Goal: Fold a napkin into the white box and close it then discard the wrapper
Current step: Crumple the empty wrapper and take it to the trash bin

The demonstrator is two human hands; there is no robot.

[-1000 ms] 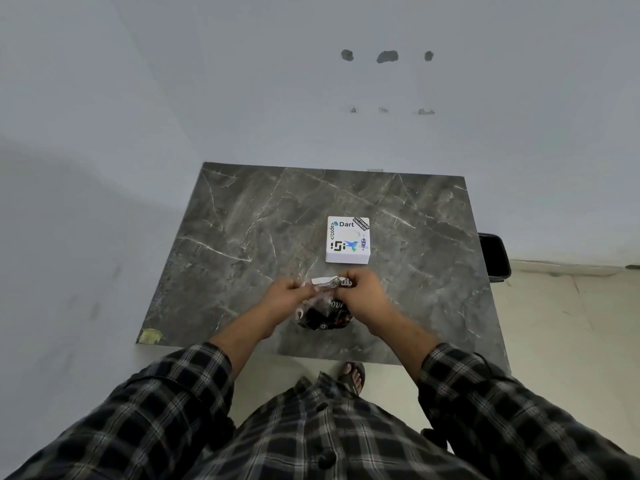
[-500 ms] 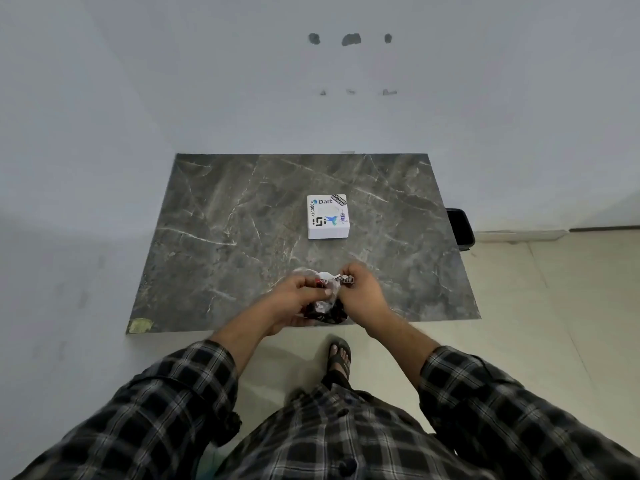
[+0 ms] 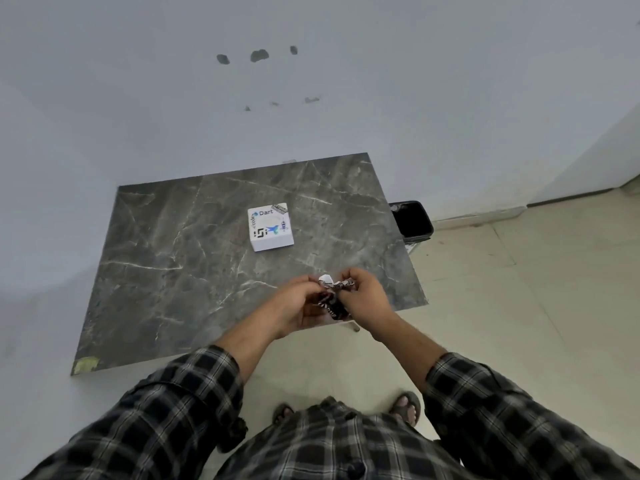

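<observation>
A white box [image 3: 270, 226] with stickers on its lid sits closed near the middle of the dark marble table [image 3: 180, 271]. In front of it, above the table's near right edge, my left hand [image 3: 294, 303] and my right hand [image 3: 367, 299] pinch a crumpled black-and-white wrapper [image 3: 333, 303] between them. A small white piece [image 3: 326, 279] pokes out at the wrapper's top, between my fingertips. Whether it is the napkin or part of the wrapper I cannot tell.
A black bin [image 3: 412, 221] stands on the floor against the table's far right side. A white wall rises behind and left of the table. Beige floor tiles [image 3: 502, 289] spread to the right. My sandalled feet [image 3: 405, 407] stand at the table's near edge.
The view has swung, so the table now sits lower and tilted. My hands have stayed together on the wrapper and twisted its top, and the white piece now stands up more.
</observation>
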